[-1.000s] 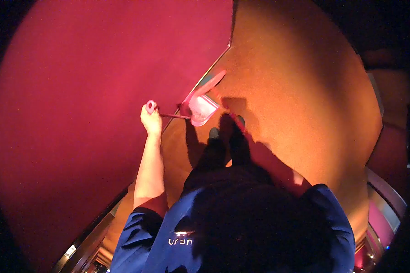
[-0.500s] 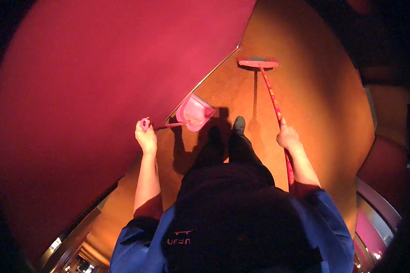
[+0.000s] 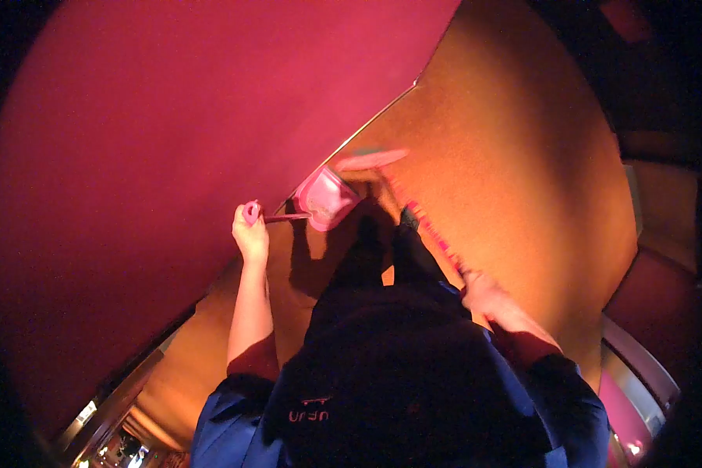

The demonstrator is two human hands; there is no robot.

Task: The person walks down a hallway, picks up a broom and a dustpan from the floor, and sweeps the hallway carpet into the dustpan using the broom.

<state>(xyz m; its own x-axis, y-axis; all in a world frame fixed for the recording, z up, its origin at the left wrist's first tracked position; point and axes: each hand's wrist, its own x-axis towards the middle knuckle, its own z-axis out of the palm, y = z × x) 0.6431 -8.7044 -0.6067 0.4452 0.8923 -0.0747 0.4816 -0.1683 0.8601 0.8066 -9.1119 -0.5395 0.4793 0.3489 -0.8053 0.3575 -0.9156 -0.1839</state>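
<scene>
My left hand (image 3: 249, 234) is closed around the handle of a pink dustpan (image 3: 325, 201), near the handle's looped end. The pan lies on the orange-brown floor beside the foot of the red wall, with small specks in it. In my right hand (image 3: 485, 295) is the red patterned stick of a broom (image 3: 374, 160). The broom's pink head is blurred by motion, close to the pan's far edge; whether they touch I cannot tell. My right hand is partly smeared too, but its fingers wrap the stick.
A large red wall (image 3: 195, 101) rises along the left, with a thin light trim (image 3: 366, 123) at its base. My dark shoe (image 3: 409, 217) stands near the pan. Orange-brown floor (image 3: 507, 171) stretches to the right, toward dark red panels (image 3: 655, 273) at the far right.
The broom head has swung left and toward me, from out on the floor to beside the dustpan. My right hand has come down and slightly left. The dustpan has barely shifted.
</scene>
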